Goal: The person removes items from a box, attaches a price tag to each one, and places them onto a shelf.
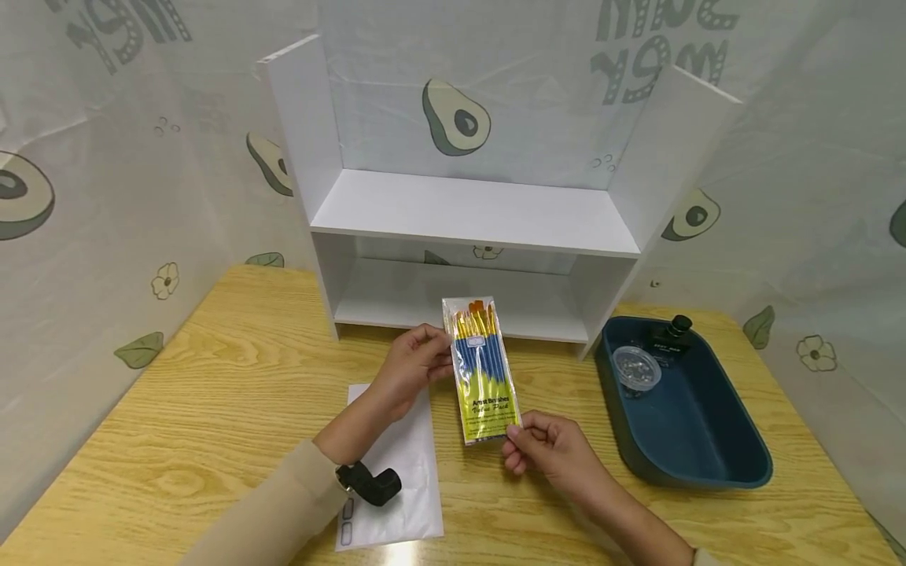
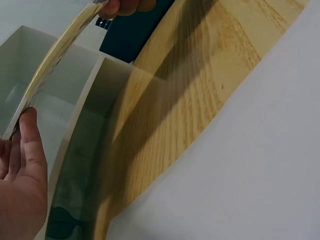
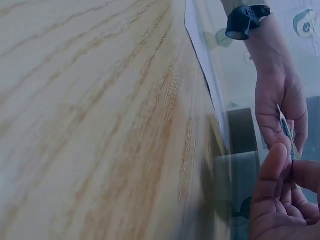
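Note:
A clear pack of artist brushes (image 1: 484, 369) with blue handles and a yellow label is held up over the table, before the shelf. My left hand (image 1: 419, 363) pinches its left edge near the upper part. At the lower right corner, the thumb and fingers of my right hand (image 1: 552, 452) grip the pack. In the left wrist view the pack (image 2: 55, 57) shows edge-on and slightly bowed between both hands. The right wrist view also shows the pack's thin edge (image 3: 286, 126), with fingers covering part of it.
A white two-tier shelf (image 1: 474, 212) stands at the back. On the right, a dark blue bin (image 1: 694, 424) holds a round clear container (image 1: 637, 368) and a black bottle (image 1: 674, 334). A white sheet (image 1: 410, 503) lies beneath my left forearm on the wooden table (image 1: 212, 409).

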`<state>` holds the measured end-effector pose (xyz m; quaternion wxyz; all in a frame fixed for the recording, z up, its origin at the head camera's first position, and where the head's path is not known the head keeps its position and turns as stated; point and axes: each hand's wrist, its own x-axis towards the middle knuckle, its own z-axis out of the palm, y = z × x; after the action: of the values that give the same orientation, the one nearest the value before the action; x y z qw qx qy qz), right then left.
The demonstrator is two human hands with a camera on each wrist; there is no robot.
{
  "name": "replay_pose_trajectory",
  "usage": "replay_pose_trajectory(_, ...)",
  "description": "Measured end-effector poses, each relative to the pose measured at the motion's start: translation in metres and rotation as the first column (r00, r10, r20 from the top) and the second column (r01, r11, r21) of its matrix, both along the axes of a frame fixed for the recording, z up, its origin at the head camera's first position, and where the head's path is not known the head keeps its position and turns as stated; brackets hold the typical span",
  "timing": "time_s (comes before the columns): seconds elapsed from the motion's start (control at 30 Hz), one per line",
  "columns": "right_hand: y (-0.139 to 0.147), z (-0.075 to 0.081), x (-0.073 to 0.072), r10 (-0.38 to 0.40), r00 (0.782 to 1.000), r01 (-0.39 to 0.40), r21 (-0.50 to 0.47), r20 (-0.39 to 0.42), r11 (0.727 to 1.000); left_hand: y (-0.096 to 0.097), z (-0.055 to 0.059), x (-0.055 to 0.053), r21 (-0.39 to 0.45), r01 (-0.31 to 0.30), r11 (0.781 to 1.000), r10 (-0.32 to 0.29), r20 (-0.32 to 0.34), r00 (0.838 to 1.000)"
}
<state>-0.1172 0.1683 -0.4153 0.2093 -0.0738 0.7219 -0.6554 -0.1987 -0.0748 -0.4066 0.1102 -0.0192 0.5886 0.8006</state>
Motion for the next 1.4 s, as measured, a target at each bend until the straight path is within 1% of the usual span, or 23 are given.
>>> replay_pose_trajectory(0.13,0.000,0.003,0.001,-0.017,0.999,0.017,-0.003,-0.051,1.000,-0.008,0.003,0.000,0.014,0.037,0.999,-0.037,-0.036,0.999)
replay_pose_trajectory(0.23,0.001,0.005,0.002,-0.003,0.996,0.002,-0.014,-0.089,1.000,-0.018,0.006,0.000,-0.008,0.029,1.000,-0.030,-0.069,0.997)
replay_pose_trajectory(0.3,0.001,0.005,0.002,0.009,0.993,-0.011,-0.015,-0.116,1.000,-0.026,0.009,0.000,-0.048,-0.011,0.999,0.006,-0.096,0.995)
replay_pose_trajectory(0.37,0.001,0.006,0.003,0.018,0.991,-0.020,-0.010,-0.133,1.000,-0.036,0.012,0.000,-0.108,-0.072,0.992,0.057,-0.131,0.990)
replay_pose_trajectory(0.4,0.001,0.006,0.004,0.021,0.990,-0.023,-0.009,-0.138,1.000,-0.042,0.014,0.000,-0.146,-0.109,0.983,0.085,-0.161,0.983)
replay_pose_trajectory(0.43,0.001,0.007,0.005,0.023,0.990,-0.024,-0.008,-0.140,1.000,-0.048,0.015,-0.001,-0.187,-0.157,0.970,0.119,-0.200,0.973)
replay_pose_trajectory(0.5,0.002,0.009,0.006,0.031,0.988,-0.033,-0.010,-0.150,0.999,-0.062,0.018,-0.001,-0.265,-0.264,0.927,0.185,-0.287,0.940)
replay_pose_trajectory(0.53,0.002,0.010,0.007,0.034,0.988,-0.037,-0.014,-0.152,0.999,-0.069,0.019,-0.002,-0.294,-0.320,0.901,0.218,-0.333,0.918)
replay_pose_trajectory(0.57,0.002,0.011,0.008,0.043,0.986,-0.047,-0.022,-0.159,0.999,-0.076,0.020,-0.002,-0.312,-0.378,0.872,0.251,-0.377,0.892)
replay_pose_trajectory(0.63,0.003,0.013,0.009,0.059,0.983,-0.067,-0.040,-0.175,0.997,-0.090,0.021,-0.003,-0.335,-0.488,0.806,0.319,-0.450,0.835)
replay_pose_trajectory(0.7,0.003,0.016,0.010,0.076,0.979,-0.089,-0.063,-0.189,0.994,-0.101,0.023,-0.003,-0.339,-0.570,0.748,0.378,-0.489,0.786)
replay_pose_trajectory(0.73,0.003,0.017,0.011,0.080,0.978,-0.096,-0.073,-0.194,0.993,-0.106,0.024,-0.004,-0.340,-0.602,0.722,0.404,-0.500,0.766)
replay_pose_trajectory(0.77,0.003,0.018,0.011,0.085,0.976,-0.103,-0.082,-0.202,0.991,-0.110,0.025,-0.005,-0.342,-0.628,0.699,0.427,-0.506,0.750)
replay_pose_trajectory(0.8,0.003,0.019,0.011,0.086,0.974,-0.107,-0.089,-0.209,0.990,-0.114,0.026,-0.006,-0.348,-0.646,0.679,0.443,-0.508,0.739)
replay_pose_trajectory(0.83,0.002,0.021,0.012,0.087,0.972,-0.110,-0.096,-0.216,0.989,-0.117,0.027,-0.008,-0.352,-0.659,0.665,0.456,-0.508,0.731)
replay_pose_trajectory(0.87,0.002,0.022,0.012,0.087,0.971,-0.112,-0.101,-0.224,0.989,-0.119,0.027,-0.009,-0.355,-0.668,0.654,0.465,-0.508,0.725)
replay_pose_trajectory(0.9,0.001,0.023,0.012,0.087,0.968,-0.114,-0.106,-0.234,0.988,-0.121,0.028,-0.011,-0.356,-0.668,0.653,0.467,-0.505,0.726)
replay_pose_trajectory(1.03,-0.001,0.028,0.011,0.068,0.955,-0.103,-0.108,-0.289,0.989,-0.125,0.030,-0.018,-0.365,-0.654,0.663,0.448,-0.506,0.737)
replay_pose_trajectory(1.1,-0.002,0.032,0.008,0.049,0.951,-0.088,-0.115,-0.306,0.990,-0.125,0.031,-0.022,-0.380,-0.646,0.661,0.431,-0.513,0.743)
replay_pose_trajectory(1.17,-0.002,0.038,0.004,0.029,0.950,-0.072,-0.129,-0.310,0.989,-0.125,0.031,-0.026,-0.401,-0.649,0.646,0.417,-0.527,0.741)
replay_pose_trajectory(1.2,-0.001,0.041,0.002,0.020,0.951,-0.066,-0.139,-0.310,0.988,-0.124,0.031,-0.028,-0.414,-0.653,0.634,0.411,-0.535,0.738)
replay_pose_trajectory(1.27,-0.001,0.049,-0.003,0.011,0.952,-0.063,-0.162,-0.307,0.985,-0.124,0.031,-0.031,-0.428,-0.664,0.613,0.404,-0.552,0.729)
replay_pose_trajectory(1.4,-0.002,0.065,-0.014,-0.020,0.949,-0.046,-0.200,-0.315,0.979,-0.124,0.029,-0.035,-0.456,-0.691,0.561,0.409,-0.573,0.710)
